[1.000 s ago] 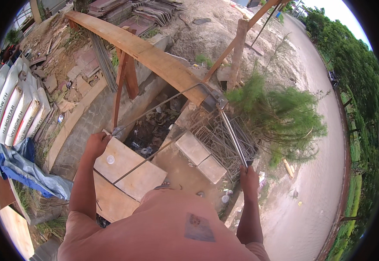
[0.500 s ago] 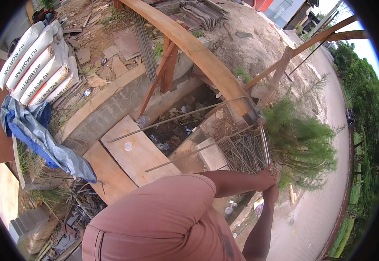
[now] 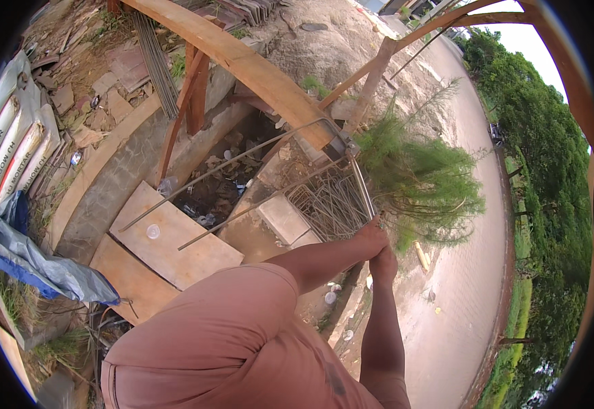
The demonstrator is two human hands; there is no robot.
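Both my left hand [image 3: 370, 237] and my right hand [image 3: 383, 262] are closed on the lower end of a long steel pipe handle [image 3: 364, 187], left above right. The pipe runs up to a small metal bending fixture [image 3: 345, 144] at the end of a wooden beam [image 3: 263, 82]. A bent steel rod [image 3: 227, 162] sits in that fixture, its two long arms reaching down-left over pale boards [image 3: 161, 238]. Beneath the pipe lies a tangled pile of bent steel rods [image 3: 321, 204].
White sacks [image 3: 11, 143] and a blue tarp [image 3: 45, 255] are at left. A rubble-filled pit [image 3: 225, 177] lies below the beam. A bushy plant [image 3: 430, 198] stands right of the pipe, beside a paved road [image 3: 474, 300]. Wooden posts [image 3: 375, 75] rise behind.
My left hand has left the rod's end at left and crossed over to grip the pipe beside my right hand. My body has turned toward the pipe, and the view has shifted.
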